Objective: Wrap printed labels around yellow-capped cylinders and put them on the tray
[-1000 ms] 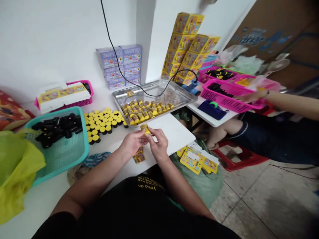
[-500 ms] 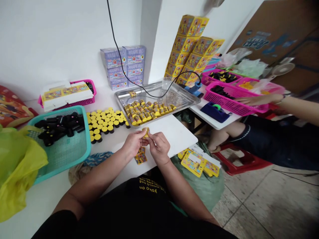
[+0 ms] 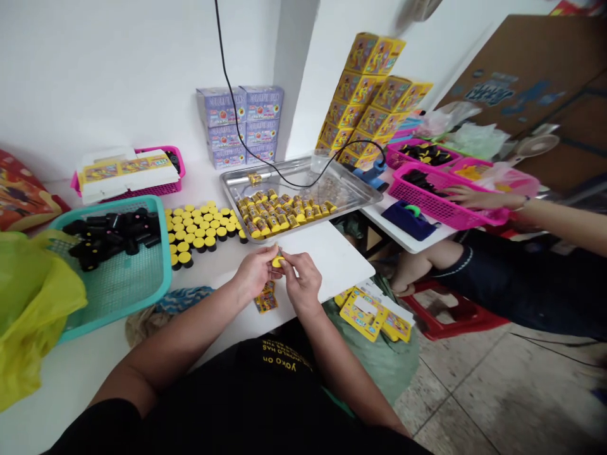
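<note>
Between my fingers is a small yellow-capped container, its round yellow end facing me. My left hand pinches it from one side, and my right hand from the other. Fingers hide most of its body. Printed yellow-and-red labels lie on the white table just below my hands. Beyond them, a metal tray bears several small containers with yellow caps and printed wraps. Rows of black containers with yellow tops stand on the table to the left.
A teal basket of black containers stands left, beside a yellow bag. Purple boxes and yellow boxes are stacked behind. At right, a co-worker's hand reaches into a pink basket. A black cable hangs over the tray.
The small container has turned in my fingers, so its yellow end now shows where printed wrap showed before. Both hands stay in nearly the same place. The view has shifted slightly.
</note>
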Demonstrator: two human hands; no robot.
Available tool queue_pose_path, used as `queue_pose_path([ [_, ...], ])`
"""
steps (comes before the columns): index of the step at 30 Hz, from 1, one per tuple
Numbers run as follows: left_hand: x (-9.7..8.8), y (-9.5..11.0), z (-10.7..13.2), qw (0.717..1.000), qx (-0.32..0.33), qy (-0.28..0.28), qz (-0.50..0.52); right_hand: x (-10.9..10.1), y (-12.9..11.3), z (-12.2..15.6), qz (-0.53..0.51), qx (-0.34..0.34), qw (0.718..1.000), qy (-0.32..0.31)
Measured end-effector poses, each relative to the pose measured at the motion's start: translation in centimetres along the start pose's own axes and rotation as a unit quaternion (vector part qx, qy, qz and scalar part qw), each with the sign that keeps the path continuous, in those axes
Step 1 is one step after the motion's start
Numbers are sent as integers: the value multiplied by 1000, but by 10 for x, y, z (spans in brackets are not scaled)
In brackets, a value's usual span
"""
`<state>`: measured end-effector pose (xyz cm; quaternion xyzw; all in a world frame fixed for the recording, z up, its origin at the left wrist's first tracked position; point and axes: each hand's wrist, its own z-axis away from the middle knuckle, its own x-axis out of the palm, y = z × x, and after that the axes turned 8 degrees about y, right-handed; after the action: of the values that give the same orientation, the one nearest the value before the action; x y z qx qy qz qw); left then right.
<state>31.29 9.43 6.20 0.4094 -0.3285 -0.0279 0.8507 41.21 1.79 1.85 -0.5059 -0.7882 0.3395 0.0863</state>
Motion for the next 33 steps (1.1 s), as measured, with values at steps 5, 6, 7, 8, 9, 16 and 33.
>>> queue_pose_path([
  [5,-1,-2,0,999,36,16,-5,8,-1,5,-4,18,1000,21],
  [6,-1,-2,0,999,32,12,-8,9,-1,7,-4,38,999,31],
  [7,-2,-1,0,1000,25,8,-11,10,-1,9,-5,61,997,41],
  [8,-2,0,-1,1000,14,5,-13,10,-1,11,-7,86,995,49],
  [9,-2,0,-1,1000,-1,3,-14,10,0,12,-12,109,993,54],
  [16,-5,1,-6,996,-90,-2,-2,-3,-1,13,-95,192,977,-10],
  [33,-7,-18,-6,997,7,72,6,10,3,18,-152,265,952,-18],
])
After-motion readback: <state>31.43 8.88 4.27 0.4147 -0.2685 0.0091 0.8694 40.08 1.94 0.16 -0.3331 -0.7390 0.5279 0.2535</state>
